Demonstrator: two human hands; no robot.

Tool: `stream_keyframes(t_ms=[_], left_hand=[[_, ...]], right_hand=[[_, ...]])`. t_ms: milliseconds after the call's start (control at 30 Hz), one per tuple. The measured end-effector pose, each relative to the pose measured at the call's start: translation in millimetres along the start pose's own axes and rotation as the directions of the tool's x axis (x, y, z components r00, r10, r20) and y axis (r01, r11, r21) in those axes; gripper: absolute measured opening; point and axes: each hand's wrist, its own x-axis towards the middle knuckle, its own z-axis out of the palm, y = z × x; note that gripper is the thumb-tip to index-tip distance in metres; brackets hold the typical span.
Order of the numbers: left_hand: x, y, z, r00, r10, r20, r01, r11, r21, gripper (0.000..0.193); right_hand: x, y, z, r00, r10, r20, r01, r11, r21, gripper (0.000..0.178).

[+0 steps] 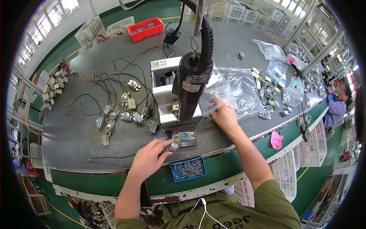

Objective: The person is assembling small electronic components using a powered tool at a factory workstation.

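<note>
My left hand (150, 158) is closed in a pinch, thumb and forefinger on a round, shiny metal part (174, 146). Just beyond it, a grey block with brass terminals (185, 136) lies flat on a dark plate (190, 142) under the tool. My right hand (225, 117) is at the edge of a clear plastic bag (225, 93), its fingers curled and partly behind the film; what they hold is hidden. Between my hands hangs a black power screwdriver (192, 82) on a coil spring, beside a white fixture (160, 89).
A blue tray of small springs (188, 169) stands at the front edge. Wired metal parts (110, 122) lie at left, and loose thermostat-like parts (268, 91) at right. A red bin (145, 29) is at the back. Another person (337, 103) works at far right.
</note>
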Motion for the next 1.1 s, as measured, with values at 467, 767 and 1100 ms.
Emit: stream_keyframes(t_ms=[467, 767, 1100], left_hand=[[2.4, -5.7, -1.3, 1.000, -0.015, -0.028, 0.015, 1.000, -0.003, 0.038], [-0.3, -9.7, 2.9, 0.999, 0.028, -0.045, -0.027, 0.999, 0.017, 0.037], [-5.0, -8.4, 1.6, 0.999, 0.021, -0.033, -0.021, 1.000, 0.016, 0.038]], right_hand=[[-5.9, -7.7, -26.3, 0.995, 0.011, 0.102, -0.009, 1.000, -0.016, 0.024], [-80.3, -106.7, -59.8, 0.783, -0.537, 0.314, 0.416, 0.828, 0.377, 0.014], [-101.7, -127.9, -40.8, 0.663, -0.544, 0.515, 0.462, 0.838, 0.290, 0.015]])
